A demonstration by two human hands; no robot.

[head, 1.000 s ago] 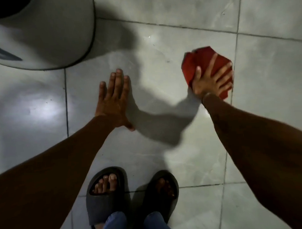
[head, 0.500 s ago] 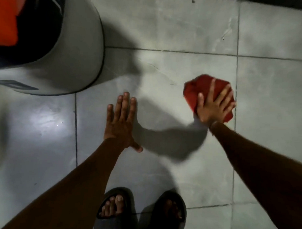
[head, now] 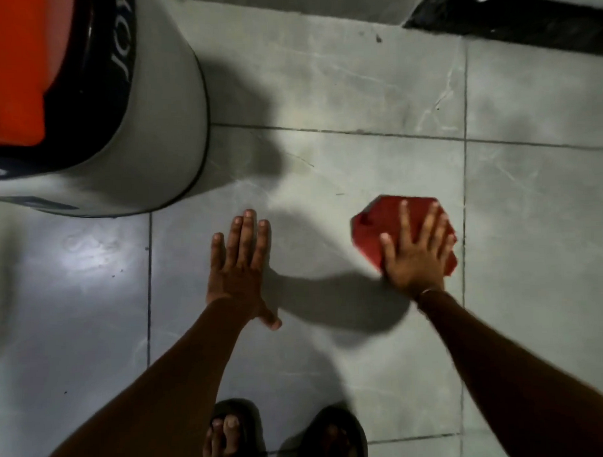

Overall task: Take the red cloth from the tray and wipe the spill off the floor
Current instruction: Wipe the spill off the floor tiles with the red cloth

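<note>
A bunched red cloth lies on the grey tiled floor right of centre. My right hand presses flat on top of it, fingers spread, covering its near right part. My left hand rests flat on the bare floor to the left of the cloth, fingers together and thumb out, holding nothing. No liquid spill is plainly visible on the tiles; only faint streaks show near the cloth.
A large grey rounded container with a dark rim and something orange inside stands at the upper left. A dark strip runs along the wall at the top right. My sandalled feet are at the bottom.
The view has tilted forward, so hands, cloth and container sit lower in frame. My right hand and the cloth have slid slightly nearer to me. The left hand stays flat on the floor.
</note>
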